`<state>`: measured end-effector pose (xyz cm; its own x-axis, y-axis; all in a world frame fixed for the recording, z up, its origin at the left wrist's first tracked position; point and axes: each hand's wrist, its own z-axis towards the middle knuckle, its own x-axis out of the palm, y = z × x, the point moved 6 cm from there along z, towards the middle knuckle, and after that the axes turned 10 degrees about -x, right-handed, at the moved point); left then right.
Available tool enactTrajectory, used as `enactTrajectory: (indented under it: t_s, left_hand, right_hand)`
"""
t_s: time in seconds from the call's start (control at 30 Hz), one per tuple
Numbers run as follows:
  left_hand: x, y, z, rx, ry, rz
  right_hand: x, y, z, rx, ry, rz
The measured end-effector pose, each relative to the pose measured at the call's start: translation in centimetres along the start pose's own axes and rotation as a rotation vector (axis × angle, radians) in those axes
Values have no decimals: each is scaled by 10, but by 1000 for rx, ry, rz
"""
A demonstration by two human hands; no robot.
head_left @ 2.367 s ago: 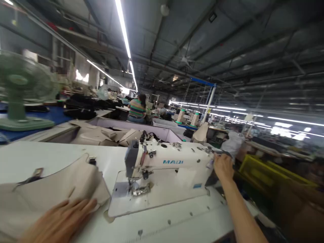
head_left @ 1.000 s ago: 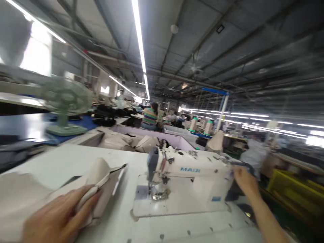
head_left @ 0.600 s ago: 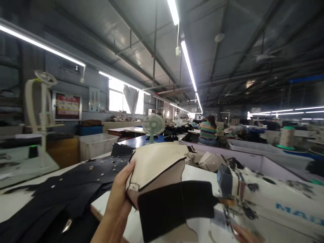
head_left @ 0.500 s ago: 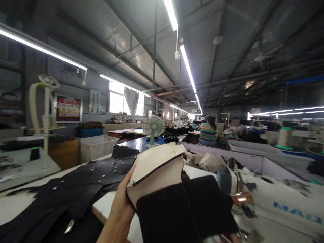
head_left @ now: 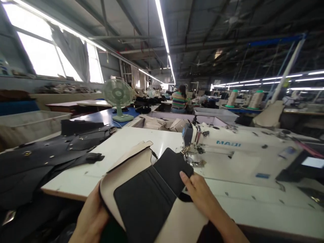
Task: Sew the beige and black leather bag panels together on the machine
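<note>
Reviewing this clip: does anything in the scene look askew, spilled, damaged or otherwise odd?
Nothing visibly spilled or damaged. Only the grey curtain looks slightly askew, bunched and slanting across the bright window rather than hanging straight. The beige-and-black piece held by the left hand and right hand shows no obvious damage.

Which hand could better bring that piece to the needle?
Probably the right hand: it holds the flat black flap near the long white sewing machine; the left hand grips the cream edge farther away.

Between the fingers, the workpiece (head_left: 144,202) is cream with black panels; beyond them, the sewing machine (head_left: 243,148) is white with blue lettering, and the desk fan (head_left: 118,94) pale green.
</note>
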<state>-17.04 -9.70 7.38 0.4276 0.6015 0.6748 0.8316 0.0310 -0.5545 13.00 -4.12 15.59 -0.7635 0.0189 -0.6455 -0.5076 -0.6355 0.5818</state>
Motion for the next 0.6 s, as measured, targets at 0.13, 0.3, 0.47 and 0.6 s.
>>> enactTrajectory:
  t_s: [0.13,0.3,0.47,0.6]
  left_hand:
    - [-15,7,1,-44,-90,40]
    - [-20,-13,-5,186,-114,335]
    - [9,-6,-15,191,161,650]
    - [27,-6,-48,453,153,773]
  right_hand:
    - [12,0,-15,19,39,4]
    - [5,-22,-47,110,325,43]
    - [-63,-22,-31,102,-134,-294]
    - [-31,28,-12,-360,-169,-325]
